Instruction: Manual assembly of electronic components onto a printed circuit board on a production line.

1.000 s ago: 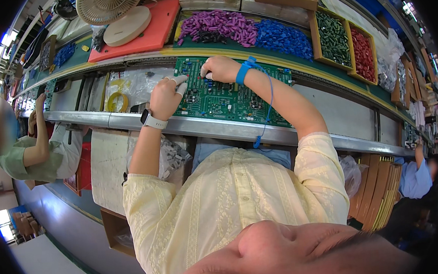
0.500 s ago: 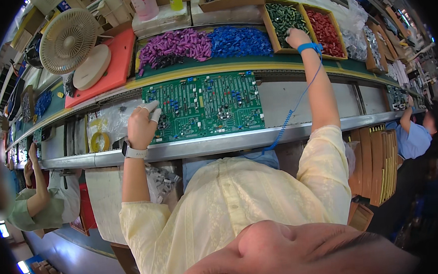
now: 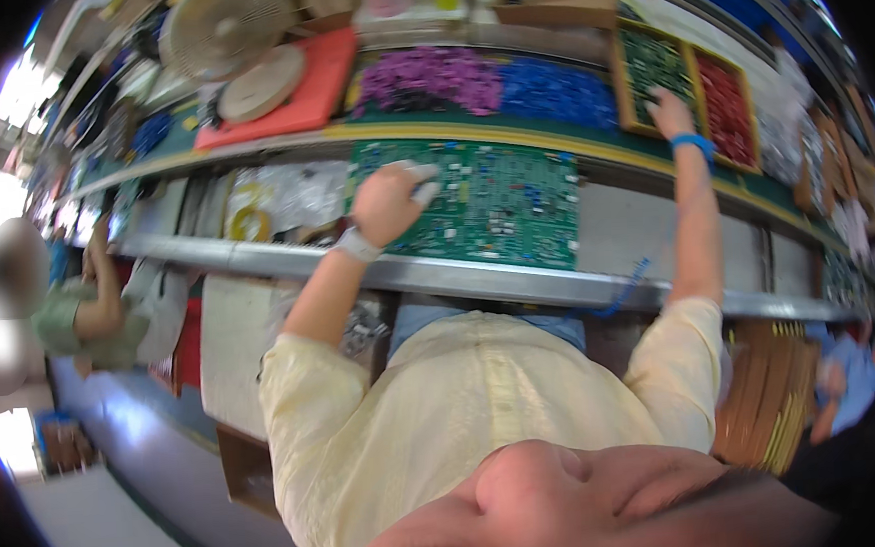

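A worker in a pale yellow shirt is resting the left hand (image 3: 385, 204), loosely curled with white-capped fingertips, on the flat green circuit board (image 3: 498, 202) lying on the counter (image 3: 645, 229), while the right hand (image 3: 670, 114), having left the board, is now reaching spread-fingered into a wooden tray of green parts (image 3: 651, 65).

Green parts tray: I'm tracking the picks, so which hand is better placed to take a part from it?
Right. The right hand already reaches into the green parts tray, while the left hand rests on the circuit board.
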A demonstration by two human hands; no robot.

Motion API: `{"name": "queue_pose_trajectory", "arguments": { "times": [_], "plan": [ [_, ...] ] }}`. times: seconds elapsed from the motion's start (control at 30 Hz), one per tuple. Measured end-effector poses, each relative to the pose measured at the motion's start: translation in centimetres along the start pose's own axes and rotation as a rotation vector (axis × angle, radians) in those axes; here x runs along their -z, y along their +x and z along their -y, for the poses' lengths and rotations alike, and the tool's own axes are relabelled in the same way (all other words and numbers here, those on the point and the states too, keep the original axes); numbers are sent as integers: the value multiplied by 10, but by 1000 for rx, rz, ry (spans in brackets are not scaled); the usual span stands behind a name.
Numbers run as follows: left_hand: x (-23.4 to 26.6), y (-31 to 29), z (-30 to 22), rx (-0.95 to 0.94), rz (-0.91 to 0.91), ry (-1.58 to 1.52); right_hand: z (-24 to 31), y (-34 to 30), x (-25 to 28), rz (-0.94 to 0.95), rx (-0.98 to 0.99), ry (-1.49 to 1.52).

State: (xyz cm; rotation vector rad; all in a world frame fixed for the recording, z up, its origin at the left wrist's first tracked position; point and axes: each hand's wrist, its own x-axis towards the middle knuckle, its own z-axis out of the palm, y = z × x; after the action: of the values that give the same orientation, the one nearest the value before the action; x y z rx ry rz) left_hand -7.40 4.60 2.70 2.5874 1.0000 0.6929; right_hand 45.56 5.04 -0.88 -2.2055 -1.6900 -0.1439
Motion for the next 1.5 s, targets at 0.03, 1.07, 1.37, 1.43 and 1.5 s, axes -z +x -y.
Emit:
{"name": "queue_pose_trajectory", "arguments": {
  "times": [0.03, 1.07, 1.37, 1.43, 1.5],
  "plan": [
    [-1, 1, -3, 7, 4, 5, -8, -2, -1, -9, 43, 18],
    [-41, 38, -41, 321, 272, -1131, 256, -134, 39, 191, 484, 731],
    [-54, 27, -30, 422, 278, -1202, 253, -149, 29, 289, 302, 829],
    [-55, 25, -28, 401, 277, -1109, 241, -148, 21, 320, 330, 849],
    [-53, 25, -28, 376, 279, -1014, 235, -149, 21, 447, 166, 988]
  ]
}}
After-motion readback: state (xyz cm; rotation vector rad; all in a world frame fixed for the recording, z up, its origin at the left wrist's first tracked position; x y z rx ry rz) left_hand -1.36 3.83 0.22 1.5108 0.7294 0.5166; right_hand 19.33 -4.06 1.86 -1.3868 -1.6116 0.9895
